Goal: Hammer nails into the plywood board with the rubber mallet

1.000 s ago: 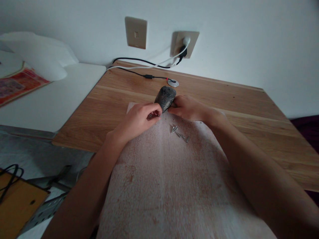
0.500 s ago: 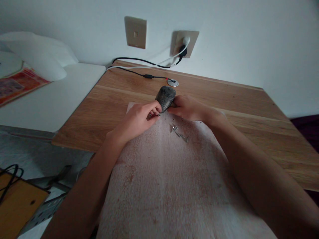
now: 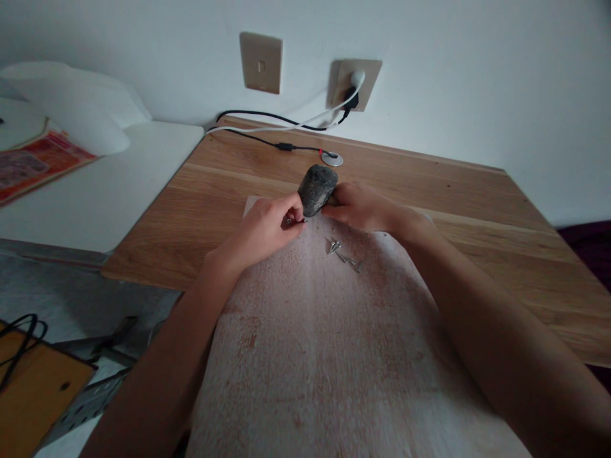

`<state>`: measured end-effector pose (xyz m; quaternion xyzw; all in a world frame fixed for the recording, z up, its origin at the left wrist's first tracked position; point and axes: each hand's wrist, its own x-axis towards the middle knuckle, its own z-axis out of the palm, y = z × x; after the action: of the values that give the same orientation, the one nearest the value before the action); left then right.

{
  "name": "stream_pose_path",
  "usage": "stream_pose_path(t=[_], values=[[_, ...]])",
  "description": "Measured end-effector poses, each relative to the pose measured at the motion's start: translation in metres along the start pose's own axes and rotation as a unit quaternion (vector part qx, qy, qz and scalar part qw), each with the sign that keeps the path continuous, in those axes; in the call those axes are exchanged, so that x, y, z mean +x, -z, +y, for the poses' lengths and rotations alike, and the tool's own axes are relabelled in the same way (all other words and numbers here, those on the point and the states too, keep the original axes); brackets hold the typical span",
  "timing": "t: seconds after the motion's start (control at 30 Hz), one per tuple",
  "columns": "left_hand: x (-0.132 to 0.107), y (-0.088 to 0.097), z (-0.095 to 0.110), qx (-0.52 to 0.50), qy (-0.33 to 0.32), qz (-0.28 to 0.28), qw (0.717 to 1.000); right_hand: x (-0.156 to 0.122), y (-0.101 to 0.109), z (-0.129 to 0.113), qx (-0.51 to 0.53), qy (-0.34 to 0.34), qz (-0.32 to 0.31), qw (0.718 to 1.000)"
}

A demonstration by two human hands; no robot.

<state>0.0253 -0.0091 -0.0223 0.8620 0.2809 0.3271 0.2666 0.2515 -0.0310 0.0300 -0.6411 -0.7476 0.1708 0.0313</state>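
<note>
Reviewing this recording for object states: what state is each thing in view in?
Worn whitish rectangular board: surface patchy
Dark grey rounded block: at the board's far end; held or resting, unclear
Small silver metal fasteners: lying loose on the board
Left hand: fingers curled, metal glint at the tips; grip unclear
Right hand: fingers curled beside the block; grip unclear
White round plug, black plug: inserted in beige rectangular wall socket

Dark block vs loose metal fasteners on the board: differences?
Colour: the dark block is grey-black; the loose fasteners are silvery.
Size: the block is one bulky lump; the fasteners are small and thin.
Place: the block is beside the right hand; the fasteners lie on the board, untouched.
</note>
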Motion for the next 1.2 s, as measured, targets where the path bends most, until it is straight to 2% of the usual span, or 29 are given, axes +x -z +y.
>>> stream_pose_path(t=[0.37,0.83,1.03,1.2], values=[[0.002,0.000,0.000,-0.061,0.034,-0.017,0.997,0.001,-0.005,0.001,-0.026,0.029,0.017,0.999],[0.004,-0.001,-0.002,-0.057,0.033,-0.015,0.998,-0.015,-0.018,0.000,-0.068,-0.002,0.124,0.990],[0.005,-0.001,0.002,-0.031,0.031,-0.015,0.999,-0.017,-0.018,-0.004,-0.098,-0.015,0.115,0.988],[0.005,-0.001,0.001,-0.010,0.027,-0.010,1.000,-0.022,-0.017,-0.004,-0.140,0.010,0.111,0.984]])
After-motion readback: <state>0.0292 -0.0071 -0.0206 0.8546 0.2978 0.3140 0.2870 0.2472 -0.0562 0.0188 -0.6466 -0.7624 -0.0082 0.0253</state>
